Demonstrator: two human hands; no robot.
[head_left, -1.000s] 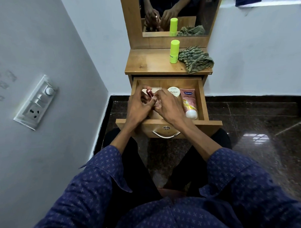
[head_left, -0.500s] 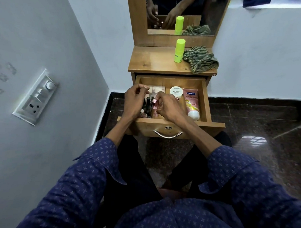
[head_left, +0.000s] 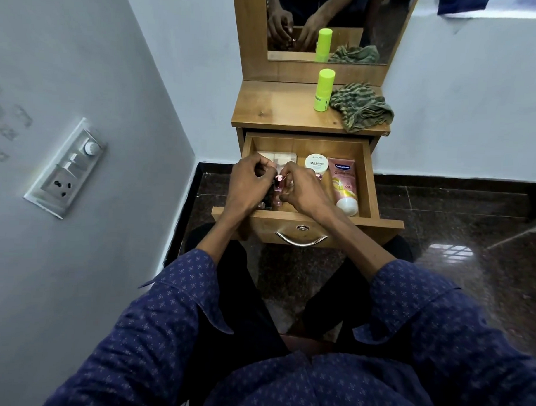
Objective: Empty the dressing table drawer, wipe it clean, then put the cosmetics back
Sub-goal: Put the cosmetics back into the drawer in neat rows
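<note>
I see the drawer (head_left: 369, 176) pulled out from under the bench (head_left: 279, 109), with both of my hands inside it at its left half. My left hand (head_left: 249, 187) has its fingers (head_left: 262, 169) curled in over a cluster of small bottles (head_left: 278, 188) standing by the drawer's left wall; whether those fingers actually pinch a bottle I cannot tell, since the hand hides most of them. My right hand (head_left: 306, 192) is just beside it, its fingers curled toward the same pink-capped bottles, and again I cannot tell if it holds one or only touches. Behind the hands, at the drawer's back left corner, lies a pale flat box (head_left: 277, 157). A white round jar (head_left: 316, 164) lettered "NAIL POLISH" sits near the back middle, and a pink tube (head_left: 345, 184) lies along the right wall, its white cap toward the front edge. On the bench top, a lime-green stick (head_left: 323, 91) stands upright near the back edge, and a crumpled green striped cloth (head_left: 359, 107) lies just beside it at the right back corner. The mirror (head_left: 333, 26) above reflects both.
</note>
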